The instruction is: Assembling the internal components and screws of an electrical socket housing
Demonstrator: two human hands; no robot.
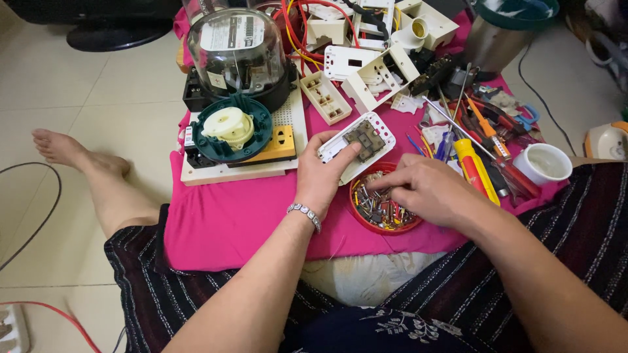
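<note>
Gripping white switch plate (358, 146), brown-centred

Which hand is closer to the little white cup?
The right hand. It is picking in the red dish of screws, a short way left of the white cup. The left hand holds a white switch plate, farther left.

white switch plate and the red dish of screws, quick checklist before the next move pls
1. Left hand grips the white switch plate: ok.
2. Plate's back side faces up: ok.
3. Right hand fingers are in the red dish: ok.
4. A screw is pinched: cannot tell.
5. Dish sits flat on the pink cloth: ok.
6. Yellow-handled screwdriver lies beside the right hand: ok.
</note>
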